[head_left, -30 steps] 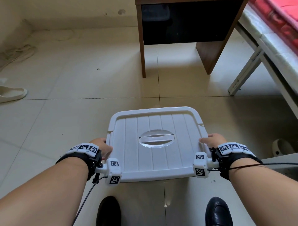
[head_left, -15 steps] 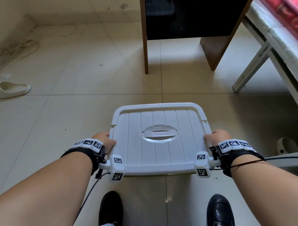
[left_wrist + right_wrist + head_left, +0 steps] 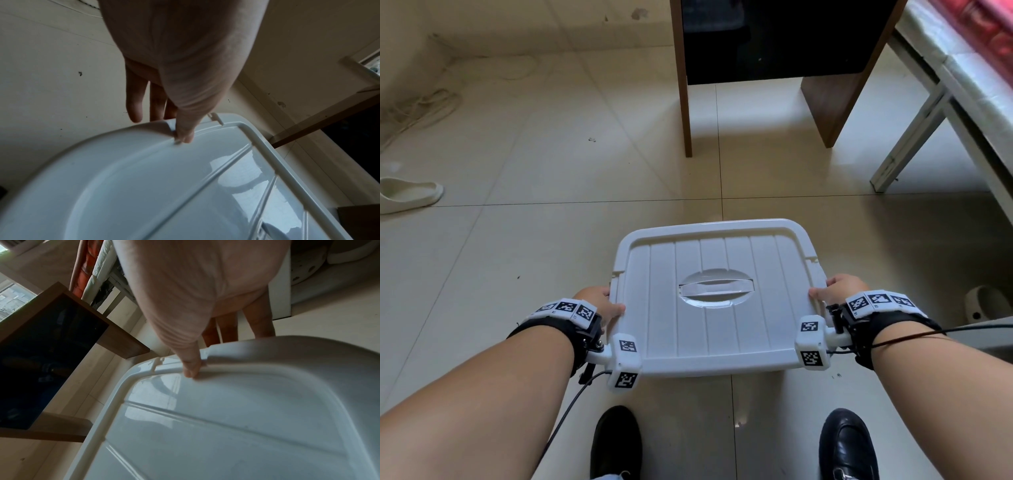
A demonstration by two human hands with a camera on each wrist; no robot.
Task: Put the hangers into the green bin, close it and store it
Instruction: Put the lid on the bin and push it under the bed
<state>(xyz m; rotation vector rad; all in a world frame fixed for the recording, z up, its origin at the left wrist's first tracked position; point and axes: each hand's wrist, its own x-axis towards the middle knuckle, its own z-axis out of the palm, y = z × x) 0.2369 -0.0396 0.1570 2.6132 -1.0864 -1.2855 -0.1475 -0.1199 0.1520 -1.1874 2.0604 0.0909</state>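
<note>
Since the earlier frames, the lidded bin has been carried closer to the wooden desk, whose legs now stand nearer in the head view, and the hands keep their hold on its sides.

Nearest, two black shoes stand on the tiled floor below the forearms. Both arms reach forward and down, wrists level. The left hand grips the left edge of the white lid: its thumb presses on top of the rim while its fingers hang down outside and pass under the edge. The right hand mirrors it on the right edge, thumb on the rim and fingers reaching below. The lid covers the bin fully, so its green body is hidden; the recessed handle lies midway between the two thumbs.

Beyond the fingertips stands the desk; right of it is a white bed frame. Far left lies a pale slipper.
</note>
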